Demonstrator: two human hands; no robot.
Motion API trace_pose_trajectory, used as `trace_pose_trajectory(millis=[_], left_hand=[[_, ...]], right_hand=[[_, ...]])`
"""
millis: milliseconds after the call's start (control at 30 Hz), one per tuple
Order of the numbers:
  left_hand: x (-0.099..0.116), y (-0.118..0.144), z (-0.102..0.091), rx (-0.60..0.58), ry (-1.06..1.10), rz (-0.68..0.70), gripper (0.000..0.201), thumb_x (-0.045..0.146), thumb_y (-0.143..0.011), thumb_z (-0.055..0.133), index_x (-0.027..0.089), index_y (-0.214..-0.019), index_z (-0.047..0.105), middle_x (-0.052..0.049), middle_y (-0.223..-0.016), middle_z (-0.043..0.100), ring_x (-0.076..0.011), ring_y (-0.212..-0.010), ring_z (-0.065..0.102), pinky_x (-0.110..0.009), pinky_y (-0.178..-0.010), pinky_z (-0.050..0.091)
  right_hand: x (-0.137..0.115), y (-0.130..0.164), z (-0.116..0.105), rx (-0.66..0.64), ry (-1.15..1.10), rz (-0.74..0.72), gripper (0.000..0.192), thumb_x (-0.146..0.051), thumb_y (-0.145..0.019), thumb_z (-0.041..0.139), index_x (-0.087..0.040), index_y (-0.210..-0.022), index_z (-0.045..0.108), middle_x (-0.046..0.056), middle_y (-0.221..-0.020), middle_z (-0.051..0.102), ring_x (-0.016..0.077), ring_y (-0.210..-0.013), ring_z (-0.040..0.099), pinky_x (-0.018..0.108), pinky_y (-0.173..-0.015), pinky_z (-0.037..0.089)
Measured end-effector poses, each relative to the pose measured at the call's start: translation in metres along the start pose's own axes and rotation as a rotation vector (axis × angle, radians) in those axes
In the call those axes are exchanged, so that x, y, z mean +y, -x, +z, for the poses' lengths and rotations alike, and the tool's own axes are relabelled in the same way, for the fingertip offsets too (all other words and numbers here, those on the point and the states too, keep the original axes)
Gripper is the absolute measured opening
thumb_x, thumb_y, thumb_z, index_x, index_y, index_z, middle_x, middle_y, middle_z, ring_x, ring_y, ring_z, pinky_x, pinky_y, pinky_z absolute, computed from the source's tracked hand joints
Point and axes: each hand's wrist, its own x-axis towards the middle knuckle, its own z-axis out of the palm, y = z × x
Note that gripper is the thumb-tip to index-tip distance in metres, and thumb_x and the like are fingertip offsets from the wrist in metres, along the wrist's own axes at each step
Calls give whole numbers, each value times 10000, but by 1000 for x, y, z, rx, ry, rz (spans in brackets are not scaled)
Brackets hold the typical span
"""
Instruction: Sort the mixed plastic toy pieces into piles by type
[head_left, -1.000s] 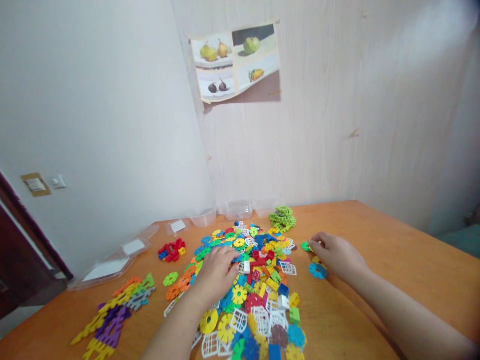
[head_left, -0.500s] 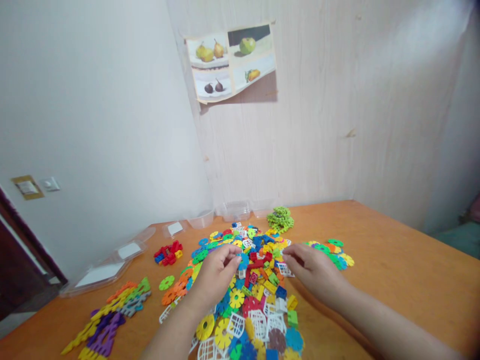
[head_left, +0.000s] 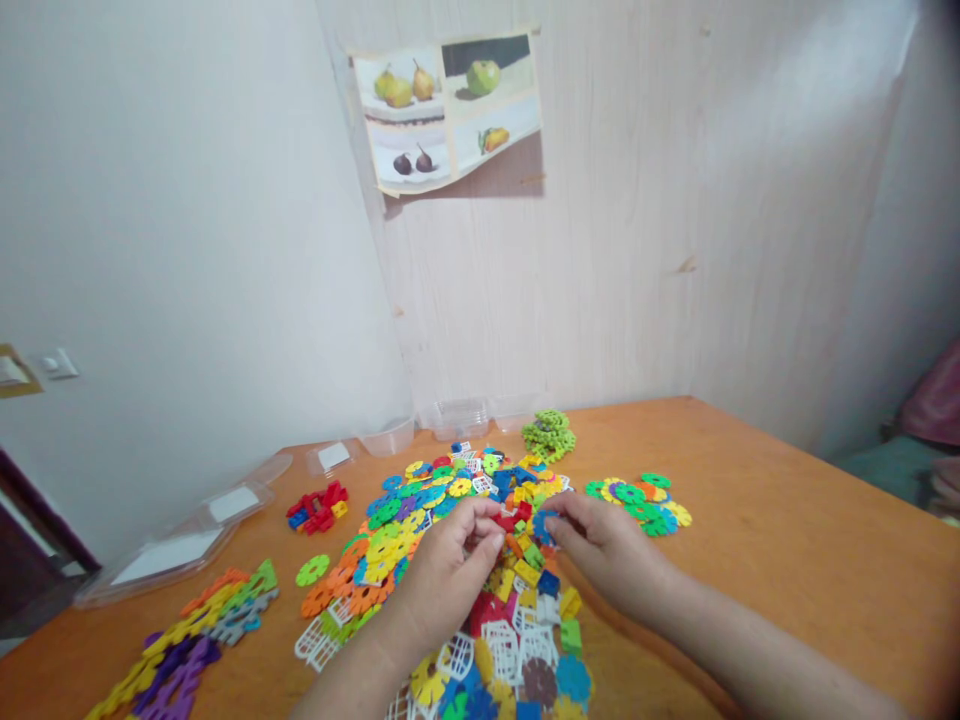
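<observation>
Right hand (head_left: 604,545): pinched on a blue, round, notched plastic disc (head_left: 540,528) jutting leftward.
Left hand (head_left: 454,560): loosely curled; contents cannot be told.
Orange-brown tabletop (head_left: 750,520): far edge beyond both.

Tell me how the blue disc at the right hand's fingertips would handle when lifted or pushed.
The blue disc looks thin, so it is probably light. Its plastic-looking, flat shape suggests stiffness rather than flop. Its notched rim might catch on nearby bricks if pushed.

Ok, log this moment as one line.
left hand: over mixed pile | right hand: pinching blue disc | disc group: right of pile
</observation>
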Motion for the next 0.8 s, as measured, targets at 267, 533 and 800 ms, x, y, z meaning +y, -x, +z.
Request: trace_pose_trajectory(millis=[267, 533, 800], left_hand=[[-19, -7, -19, 130, -287, 35, 216, 338, -931, 477, 218, -995, 645, -25, -916, 700, -183, -852, 636, -279, -758, 456], [-13, -5, -18, 16, -549, 162, 190, 239, -862, 541, 252, -987, 683, -46, -1021, 673, -229, -1002, 593, -337, -872, 431], [-11, -1, -15, -27, -636, 190, 268, 210, -792, 596, 268, -1044, 663, -46, -1081, 631, -247, -1064, 538, -377, -922, 393]], right_hand=[[59, -27, -46, 139, 415, 403, 334, -406, -913, 423, -244, -1033, 689, 74, -914, 737, 240, -842, 663, 285, -619, 381], [72, -29, -57, 174, 530, 499, 403, -420, -907, 400, -220, -1144, 657, 121, -1089, 701, 283, -940, 656, 321, -648, 390], [34, -17, -25, 191, 458, 203, 295, -386, -949, 409, -248, -955, 670, 51, -918, 706, 205, -847, 639, 273, -635, 348]])
